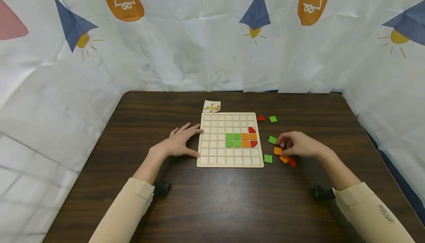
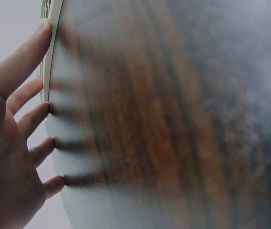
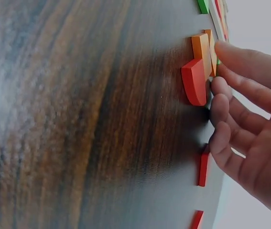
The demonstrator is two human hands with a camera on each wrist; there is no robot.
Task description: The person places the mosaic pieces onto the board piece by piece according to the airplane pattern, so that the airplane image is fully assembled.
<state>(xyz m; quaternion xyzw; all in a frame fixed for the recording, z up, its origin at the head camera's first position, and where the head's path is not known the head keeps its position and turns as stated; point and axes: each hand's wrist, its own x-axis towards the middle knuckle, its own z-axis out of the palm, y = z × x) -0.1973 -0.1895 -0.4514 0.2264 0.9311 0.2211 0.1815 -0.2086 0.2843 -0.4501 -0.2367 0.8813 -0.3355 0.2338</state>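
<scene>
A pale wooden grid board [image 1: 212,152] lies on the table, with green square tiles [image 1: 233,140], orange square tiles [image 1: 249,140] and two red rounded tiles [image 1: 252,129] in its cells. My left hand [image 1: 176,142] is spread along the board's left edge; the thumb [image 2: 43,36] touches that edge. Right of the board, my right hand [image 1: 300,144] is low over loose tiles, its fingers loosely bent. Its thumb and index fingertips are right at an orange tile [image 1: 277,150]. Another orange tile [image 3: 200,50] and a red rounded tile [image 3: 195,83] lie beside them.
Loose green tiles [image 1: 268,158] and a red tile [image 1: 261,118] lie along the board's right side. More red tiles [image 3: 203,167] lie under and beyond my right hand. A small pattern card [image 1: 211,106] sits behind the board. A patterned white curtain [image 1: 186,51] surrounds the table.
</scene>
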